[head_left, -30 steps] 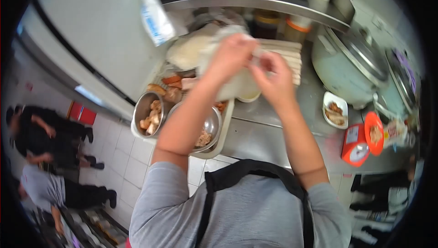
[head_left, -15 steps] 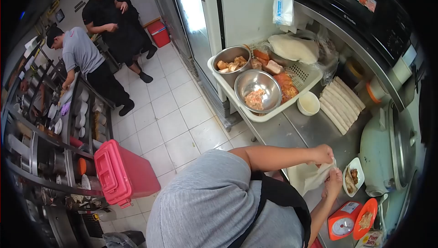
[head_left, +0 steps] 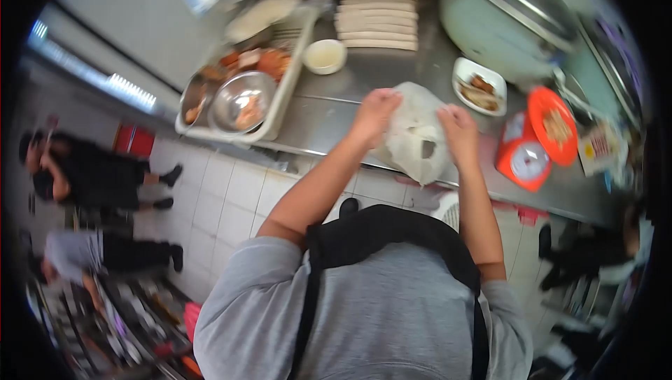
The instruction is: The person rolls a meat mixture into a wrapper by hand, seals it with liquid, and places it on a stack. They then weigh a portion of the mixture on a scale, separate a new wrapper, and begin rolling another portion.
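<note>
A thin, pale wrapper sheet [head_left: 409,121], like a spring roll wrapper, hangs stretched over the counter's front edge with small holes in its lower part. My left hand [head_left: 378,113] pinches its left upper edge. On the other side my right hand [head_left: 460,131] grips the right edge. Just beyond my right hand sits a white dish [head_left: 463,72] with brown cooked pieces in it. To its right is an orange kitchen scale [head_left: 523,159], and an orange plate [head_left: 539,110] of minced filling is beside its dial. Long white rolls [head_left: 378,22] lie side by side farther back.
A white tray [head_left: 297,65] at left holds a steel bowl [head_left: 241,100], a smaller metal pot and meat pieces. Near it stands a small white bowl [head_left: 325,56]. A large lidded pale green cooker [head_left: 490,30] occupies the back right. Other people [head_left: 91,170] are at far left.
My view has turned, so the counter now lies straight ahead. The wrapper has gone from bunched between close hands to spread open, with my hands farther apart.
</note>
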Available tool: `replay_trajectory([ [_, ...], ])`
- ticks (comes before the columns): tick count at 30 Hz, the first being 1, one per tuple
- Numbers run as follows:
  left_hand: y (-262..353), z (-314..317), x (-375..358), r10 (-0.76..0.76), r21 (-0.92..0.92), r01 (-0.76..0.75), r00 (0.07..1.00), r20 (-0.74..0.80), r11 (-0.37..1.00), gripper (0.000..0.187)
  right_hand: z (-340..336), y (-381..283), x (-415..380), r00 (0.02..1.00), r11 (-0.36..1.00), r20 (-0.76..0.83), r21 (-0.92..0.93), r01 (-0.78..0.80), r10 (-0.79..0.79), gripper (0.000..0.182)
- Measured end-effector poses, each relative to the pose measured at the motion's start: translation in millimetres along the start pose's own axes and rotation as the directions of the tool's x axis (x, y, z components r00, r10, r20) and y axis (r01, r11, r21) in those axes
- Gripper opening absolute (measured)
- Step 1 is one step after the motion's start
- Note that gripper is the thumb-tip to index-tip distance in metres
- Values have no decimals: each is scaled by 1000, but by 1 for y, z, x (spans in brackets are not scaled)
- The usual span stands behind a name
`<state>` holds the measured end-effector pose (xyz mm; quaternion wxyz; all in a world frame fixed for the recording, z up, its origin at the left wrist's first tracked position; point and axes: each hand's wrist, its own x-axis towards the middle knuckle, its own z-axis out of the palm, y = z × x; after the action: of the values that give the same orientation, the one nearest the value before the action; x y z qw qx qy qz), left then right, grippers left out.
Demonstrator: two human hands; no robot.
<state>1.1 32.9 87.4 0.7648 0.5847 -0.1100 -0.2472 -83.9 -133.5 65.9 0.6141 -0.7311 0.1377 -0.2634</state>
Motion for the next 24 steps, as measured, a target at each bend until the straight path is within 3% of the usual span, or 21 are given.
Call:
replay_trajectory([
  [1, 1, 0, 2, -59, -95, 71, 991, 119, 993, 25, -3, -4, 0, 999, 999, 38, 43, -23, 21, 14],
  [4, 8, -1, -4, -256, -2, 266, 930, 262, 964, 28, -6, -5, 0, 998, 986, 41, 162, -45, 39, 12],
  [7, 10, -2, -2, -294, -42, 326, 896, 333, 945, 24, -14, -10, -1, 995, 991, 96, 129, 24, -36, 14],
  [10, 6, 2, 5, -320, 18, 330, 898, 302, 944, 19, -25, -11, 1, 956, 997, 284, -29, -71, 76, 21],
  [13, 3, 10, 11, -278, 74, 269, 905, 322, 960, 15, -23, -20, 3, 971, 954, 223, -298, -18, 88, 28],
  [16, 5, 13, 14, -238, 88, 221, 898, 371, 971, 14, -21, -33, 3, 945, 922, 293, -387, -20, 144, 27],
  [19, 13, 11, 14, -224, 54, 219, 910, 348, 974, 12, -21, -35, 9, 798, 939, 511, -287, -191, 318, 30],
  [22, 18, 3, 27, -193, 41, 189, 927, 322, 981, 9, -13, -30, 10, 847, 942, 447, 26, -334, 288, 28],
  [24, 28, 4, 37, -125, 52, 114, 943, 310, 992, 8, -11, -40, 17, 896, 952, 366, 75, -297, 251, 26],
])
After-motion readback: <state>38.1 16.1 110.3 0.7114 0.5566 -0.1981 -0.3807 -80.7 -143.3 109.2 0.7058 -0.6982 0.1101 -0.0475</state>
